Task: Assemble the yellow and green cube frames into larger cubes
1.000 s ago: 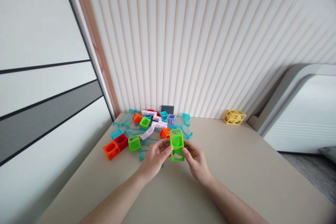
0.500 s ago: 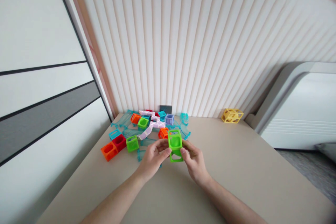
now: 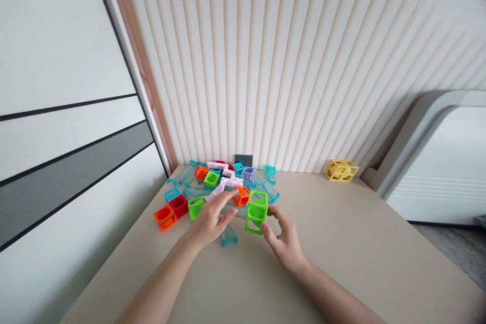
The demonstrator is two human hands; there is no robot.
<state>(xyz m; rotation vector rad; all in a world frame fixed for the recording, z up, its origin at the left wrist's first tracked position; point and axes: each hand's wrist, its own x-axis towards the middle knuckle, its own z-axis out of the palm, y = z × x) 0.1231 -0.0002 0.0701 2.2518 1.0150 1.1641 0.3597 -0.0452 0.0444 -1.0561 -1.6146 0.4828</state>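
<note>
My right hand [image 3: 283,235] grips a green block [image 3: 257,211] at its right side, thumb in front and fingers behind; it looks like two open-framed cubes, one above the other. Left of it, my left hand [image 3: 209,220] is off the block, its fingers spread over the pile. An orange cube [image 3: 241,196] lies just beyond the left fingertips. Beside that hand are a loose green cube [image 3: 195,207] and a pale lilac zigzag piece [image 3: 231,181]. A clear teal track piece [image 3: 228,236] lies under the left hand's right side.
Red [image 3: 178,205] and orange [image 3: 165,217] cubes sit joined at the pile's left. More cubes and teal tracks lie against the ribbed wall [image 3: 258,61], near a dark socket [image 3: 243,160]. A yellow framed block [image 3: 341,170] stands at the table's back right.
My left hand has let go of the green block and moved left, its fingers opening over the pile. The right hand still holds the block. The view has shifted slightly.
</note>
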